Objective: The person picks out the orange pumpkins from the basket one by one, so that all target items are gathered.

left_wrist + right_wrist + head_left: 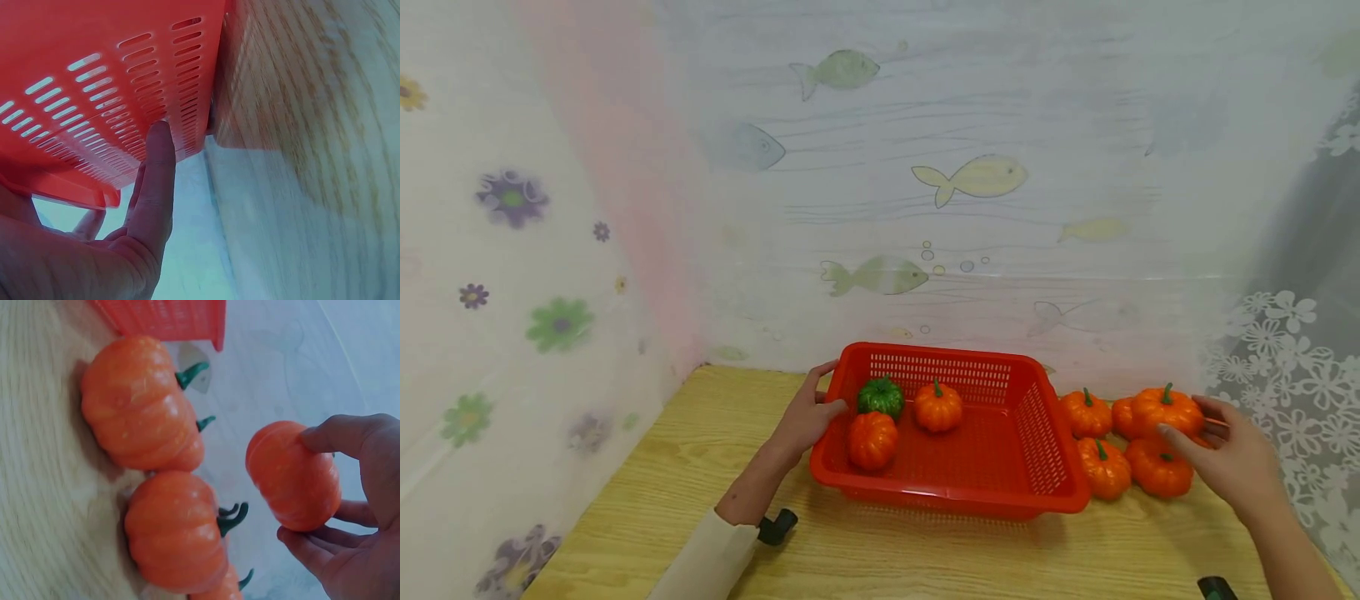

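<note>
A red plastic basket [951,497] with slotted walls is in the middle of the head view. My left hand [808,414] grips its left rim, thumb over the edge and fingers against the slotted outer wall [112,94]. Inside the basket are a small green pumpkin [882,398] and two orange pumpkins [938,407], all toward its left half. To the right of the basket, my right hand [1232,454] holds an orange pumpkin [294,478] between thumb and fingers, raised above other orange pumpkins [178,531].
Several orange pumpkins with green stems [1103,469] sit close together on the wooden table [715,450], beside the basket's right wall. Behind the table hangs a sheet [970,250] printed with fish. Flower-patterned sheeting [512,333] covers the left side.
</note>
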`<act>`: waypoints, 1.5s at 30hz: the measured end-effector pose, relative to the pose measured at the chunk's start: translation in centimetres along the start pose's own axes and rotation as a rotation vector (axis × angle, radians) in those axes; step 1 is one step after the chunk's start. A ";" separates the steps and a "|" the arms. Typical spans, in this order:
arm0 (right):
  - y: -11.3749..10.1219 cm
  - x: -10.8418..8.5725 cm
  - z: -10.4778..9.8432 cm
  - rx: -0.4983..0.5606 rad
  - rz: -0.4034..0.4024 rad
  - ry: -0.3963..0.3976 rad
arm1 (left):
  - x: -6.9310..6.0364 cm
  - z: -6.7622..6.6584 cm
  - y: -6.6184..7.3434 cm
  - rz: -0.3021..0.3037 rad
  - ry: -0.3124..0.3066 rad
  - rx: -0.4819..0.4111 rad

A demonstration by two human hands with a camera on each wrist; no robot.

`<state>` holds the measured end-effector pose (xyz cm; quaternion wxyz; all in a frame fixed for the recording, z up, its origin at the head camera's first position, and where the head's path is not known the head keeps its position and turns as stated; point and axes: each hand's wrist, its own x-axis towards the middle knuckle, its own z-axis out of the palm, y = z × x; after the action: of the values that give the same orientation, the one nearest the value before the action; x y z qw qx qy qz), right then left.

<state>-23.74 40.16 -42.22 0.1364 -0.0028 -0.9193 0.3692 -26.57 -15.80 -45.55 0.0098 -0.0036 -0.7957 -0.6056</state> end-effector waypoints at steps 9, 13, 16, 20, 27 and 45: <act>1.9 0.4 -1.0 0.022 0.136 0.011 | 0.1 -0.1 -0.1 0.018 -0.013 -0.015; 2.5 0.6 -1.2 0.005 0.205 0.027 | 0.1 -0.1 -0.1 0.019 -0.012 -0.014; 2.8 0.6 -1.5 -0.010 0.245 0.026 | 0.0 -0.1 -0.1 0.015 -0.006 -0.004; 3.3 0.5 -1.9 0.002 0.281 0.013 | 0.0 -0.1 -0.2 -0.001 0.006 0.003; 4.1 0.5 -2.4 0.021 0.380 -0.006 | 0.0 -0.1 -0.2 0.004 0.002 -0.002; 7.9 0.7 -2.6 -0.045 0.449 -0.126 | 0.2 -0.2 -0.1 0.011 0.001 -0.005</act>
<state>-24.50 47.75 -45.56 -0.0069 -0.1874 -0.9102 0.3692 -26.76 -16.03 -45.57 0.0138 -0.0077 -0.7941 -0.6076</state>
